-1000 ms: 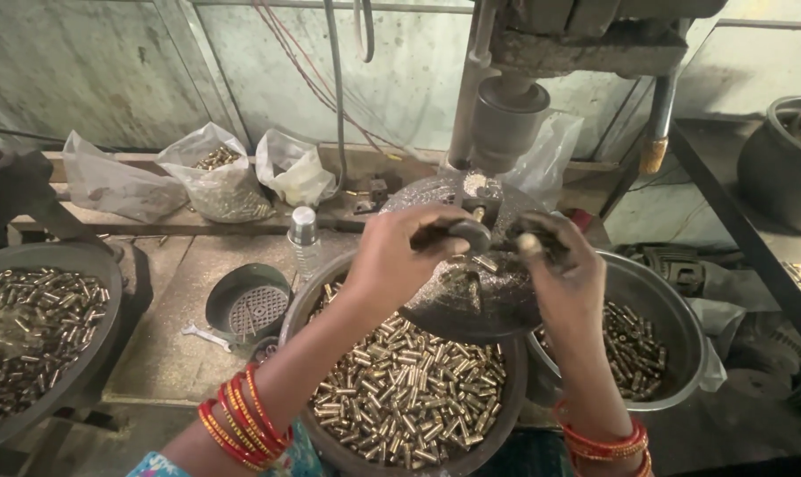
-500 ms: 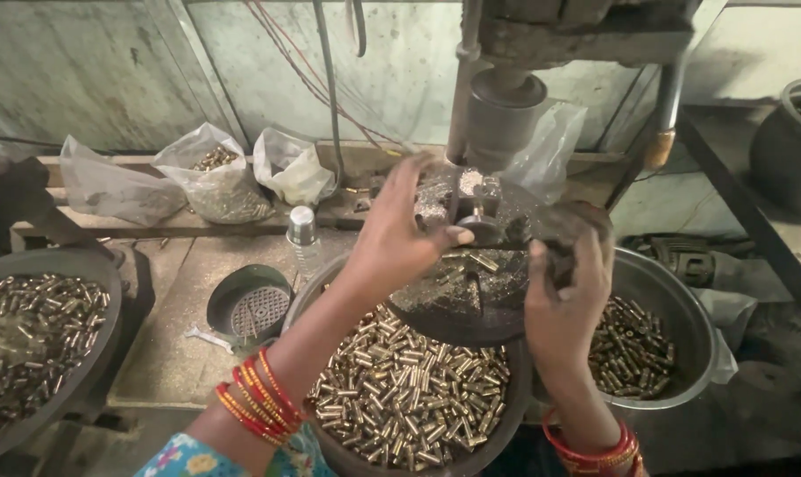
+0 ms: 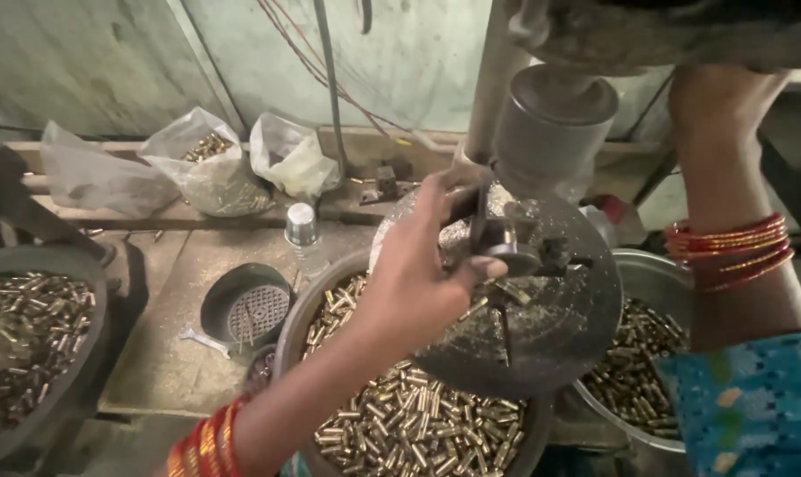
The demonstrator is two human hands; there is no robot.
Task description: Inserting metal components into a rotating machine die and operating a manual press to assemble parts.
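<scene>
At frame centre, my left hand pinches a small brass piece against the fixture on the round machine table, directly under the spindle. My right hand is raised at upper right, out of view above the wrist, so I cannot tell its grip. I judge this the loading step; next calls for seating the piece squarely, above the bowl of brass casings.

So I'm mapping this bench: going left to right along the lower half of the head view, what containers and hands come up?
Dark pan of brass parts → small strainer bowl → left hand → round machine plate → steel bowl.
</scene>
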